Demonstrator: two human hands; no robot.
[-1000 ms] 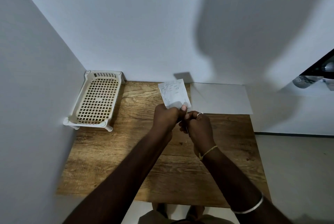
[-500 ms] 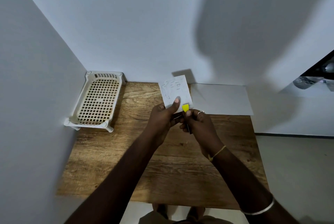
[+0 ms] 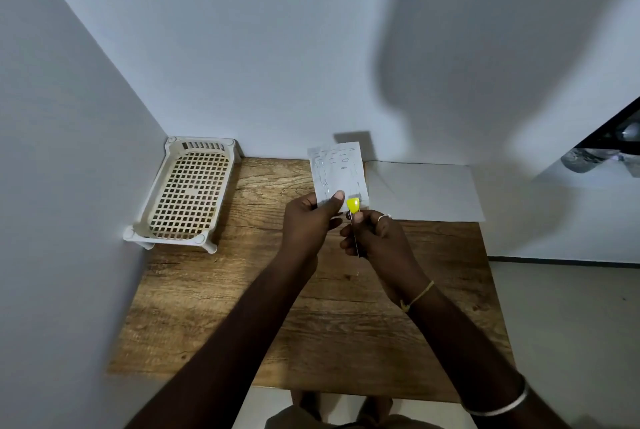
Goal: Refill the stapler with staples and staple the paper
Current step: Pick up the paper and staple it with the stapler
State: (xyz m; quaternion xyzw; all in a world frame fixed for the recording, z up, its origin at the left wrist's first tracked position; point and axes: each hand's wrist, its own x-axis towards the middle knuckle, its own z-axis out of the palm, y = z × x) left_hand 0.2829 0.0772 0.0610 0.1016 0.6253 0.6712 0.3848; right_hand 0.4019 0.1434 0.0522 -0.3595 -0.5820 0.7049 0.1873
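My left hand (image 3: 310,219) pinches the lower edge of a small white paper (image 3: 338,175) held upright above the wooden table (image 3: 242,307); the sheet carries several staples. My right hand (image 3: 375,238) grips a small stapler (image 3: 353,207) whose yellow tip sits against the paper's lower right corner. Most of the stapler's body is hidden inside the fist, with a thin dark metal edge showing below the fingers.
A cream perforated plastic basket (image 3: 188,198) stands at the table's back left corner against the wall. A larger white sheet (image 3: 426,191) lies flat at the back right, overhanging the edge. Walls close in on the left and behind; floor lies to the right.
The paper has been turned more upright and raised slightly. The stapler's yellow tip, hidden a second ago, came up to the paper's lower corner and stays there.
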